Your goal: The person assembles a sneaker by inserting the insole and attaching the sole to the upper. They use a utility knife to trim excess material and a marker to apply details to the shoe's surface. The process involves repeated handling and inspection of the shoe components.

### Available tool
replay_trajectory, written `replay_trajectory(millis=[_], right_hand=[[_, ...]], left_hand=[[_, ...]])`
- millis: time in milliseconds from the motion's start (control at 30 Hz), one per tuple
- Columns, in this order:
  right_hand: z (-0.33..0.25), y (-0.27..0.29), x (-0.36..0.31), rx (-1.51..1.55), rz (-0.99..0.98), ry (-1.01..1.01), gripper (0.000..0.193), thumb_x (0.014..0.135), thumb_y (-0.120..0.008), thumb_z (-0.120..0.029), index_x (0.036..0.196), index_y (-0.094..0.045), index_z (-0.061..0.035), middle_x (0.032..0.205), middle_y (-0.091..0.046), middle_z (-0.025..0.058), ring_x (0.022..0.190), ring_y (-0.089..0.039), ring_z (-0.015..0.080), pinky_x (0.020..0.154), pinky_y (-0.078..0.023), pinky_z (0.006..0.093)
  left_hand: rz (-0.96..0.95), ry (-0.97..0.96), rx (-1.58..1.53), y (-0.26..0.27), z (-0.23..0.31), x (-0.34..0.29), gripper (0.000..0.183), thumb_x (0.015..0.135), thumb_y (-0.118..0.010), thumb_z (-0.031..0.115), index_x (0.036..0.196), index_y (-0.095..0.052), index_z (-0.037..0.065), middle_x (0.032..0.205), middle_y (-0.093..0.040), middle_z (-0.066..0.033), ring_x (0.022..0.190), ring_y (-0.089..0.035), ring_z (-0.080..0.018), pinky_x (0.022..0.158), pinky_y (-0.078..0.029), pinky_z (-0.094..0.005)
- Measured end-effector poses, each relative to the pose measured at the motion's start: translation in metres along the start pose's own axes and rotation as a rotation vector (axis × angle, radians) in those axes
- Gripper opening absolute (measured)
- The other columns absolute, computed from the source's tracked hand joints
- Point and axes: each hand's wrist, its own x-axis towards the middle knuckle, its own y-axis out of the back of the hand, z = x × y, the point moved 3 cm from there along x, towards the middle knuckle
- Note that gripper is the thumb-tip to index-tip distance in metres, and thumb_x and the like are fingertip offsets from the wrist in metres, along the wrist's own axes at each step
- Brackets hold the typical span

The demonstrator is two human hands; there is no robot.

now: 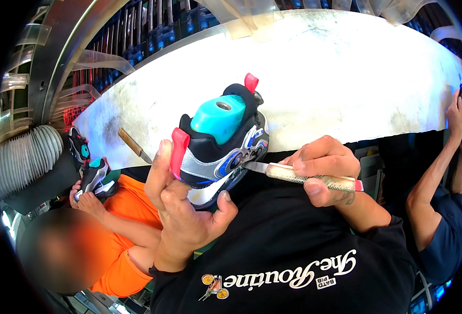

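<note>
A black and grey sneaker (195, 160) with red pull tabs, a white midsole and a turquoise shoe last (218, 119) inside it is tilted up in front of me. My left hand (189, 214) supports it from below and behind, fingers wrapped against its near end. In my right hand (325, 165) is a knife (304, 177) with a pale, wrapped-looking handle. Its short metal blade touches the shoe's side, close to the round blue and silver ornament (230, 163). The shoe hides part of my left fingers.
Another wooden-handled knife (130, 145) lies at the white table's (341, 68) near edge. At left, a co-worker in orange (131, 230) handles a similar shoe (96, 178). Another person's arm (435, 183) reaches over the table at right. Rollers and clear plastic strips (102, 60) stand beyond.
</note>
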Motion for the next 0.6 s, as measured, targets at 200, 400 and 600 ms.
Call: replay_trajectory(millis=[200,400,600], right_hand=[[0.0,0.006,-0.001,-0.015,-0.027,-0.045,0.014,0.085,-0.079,-0.004,0.098,-0.078,0.0005,0.096,-0.073,0.0135,0.082,-0.077,0.0215,0.072,-0.064,0.0316],[-0.015,0.009,0.026,-0.071,-0.19,-0.045,0.013,0.081,-0.082,-0.005,0.093,-0.079,-0.0025,0.095,-0.074,0.0121,0.078,-0.077,0.0206,0.069,-0.063,0.0309],[-0.027,0.017,0.031,-0.1,-0.266,-0.013,0.012,0.093,-0.074,-0.008,0.098,-0.075,0.0033,0.099,-0.065,0.0156,0.082,-0.074,0.0215,0.082,-0.073,0.0456]], left_hand=[[0.008,-0.043,-0.011,0.0,0.004,0.0,0.069,0.084,-0.082,0.009,0.137,-0.043,-0.011,0.161,-0.03,-0.036,0.15,-0.044,-0.0491,0.121,-0.046,-0.0526],[0.062,-0.053,-0.035,-0.005,0.003,-0.004,0.079,0.077,-0.089,0.015,0.138,-0.043,-0.004,0.163,-0.035,-0.0374,0.152,-0.043,-0.0477,0.125,-0.04,-0.0522],[0.04,-0.061,0.009,-0.002,0.008,0.006,0.08,0.077,-0.094,0.013,0.136,-0.044,-0.01,0.158,-0.036,-0.0368,0.147,-0.047,-0.0525,0.118,-0.05,-0.0542]])
